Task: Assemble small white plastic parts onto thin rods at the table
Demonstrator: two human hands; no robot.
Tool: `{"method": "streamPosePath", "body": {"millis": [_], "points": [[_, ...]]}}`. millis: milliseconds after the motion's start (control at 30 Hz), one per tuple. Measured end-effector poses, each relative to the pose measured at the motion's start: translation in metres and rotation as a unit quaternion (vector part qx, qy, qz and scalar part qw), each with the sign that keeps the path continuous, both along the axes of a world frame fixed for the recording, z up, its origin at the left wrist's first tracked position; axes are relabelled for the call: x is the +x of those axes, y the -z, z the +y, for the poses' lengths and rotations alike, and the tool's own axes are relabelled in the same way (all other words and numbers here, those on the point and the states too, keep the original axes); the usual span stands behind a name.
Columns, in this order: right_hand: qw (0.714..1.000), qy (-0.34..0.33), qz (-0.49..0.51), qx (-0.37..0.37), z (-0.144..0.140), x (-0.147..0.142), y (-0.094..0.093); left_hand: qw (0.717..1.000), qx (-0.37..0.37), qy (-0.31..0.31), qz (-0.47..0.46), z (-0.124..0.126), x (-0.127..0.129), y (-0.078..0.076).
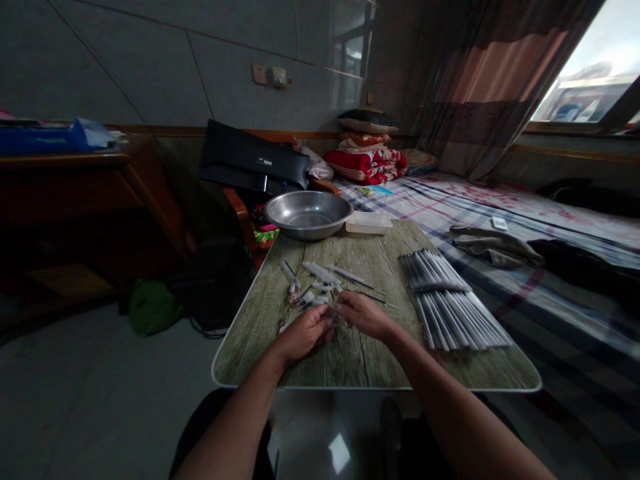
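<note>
My left hand and my right hand meet over the middle of a small wood-grain table. Their fingertips pinch a small pen part between them; it is too small and dim to make out clearly. Just beyond the hands lies a scatter of loose pen parts: white barrels, thin refills and small caps. A neat stack of assembled white pens lies to the right of my right hand.
A steel basin and a white plastic tray stand at the table's far edge. A bed with a checked sheet runs along the right. A wooden chair holding a black bag stands behind; a green bag lies on the floor.
</note>
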State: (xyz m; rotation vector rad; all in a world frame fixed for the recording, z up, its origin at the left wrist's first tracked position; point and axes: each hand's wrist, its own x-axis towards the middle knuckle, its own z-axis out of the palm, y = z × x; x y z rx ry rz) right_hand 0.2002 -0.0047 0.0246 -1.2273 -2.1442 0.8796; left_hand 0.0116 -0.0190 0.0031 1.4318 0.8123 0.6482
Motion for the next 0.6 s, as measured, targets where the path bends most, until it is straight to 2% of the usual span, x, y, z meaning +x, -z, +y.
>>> {"method": "streamPosePath", "body": {"millis": [200, 467, 600], "points": [[0.997, 0.024, -0.056, 0.055, 0.002, -0.004, 0.006, 1.000, 0.011, -0.016, 0.003, -0.001, 0.003, 0.003], [0.999, -0.004, 0.013, -0.032, -0.002, 0.000, -0.004, 1.000, -0.006, -0.006, 0.012, -0.001, 0.003, 0.003], [0.999, 0.004, -0.017, -0.034, -0.002, -0.001, -0.004, 1.000, -0.001, -0.012, 0.014, -0.001, 0.002, 0.004]]}}
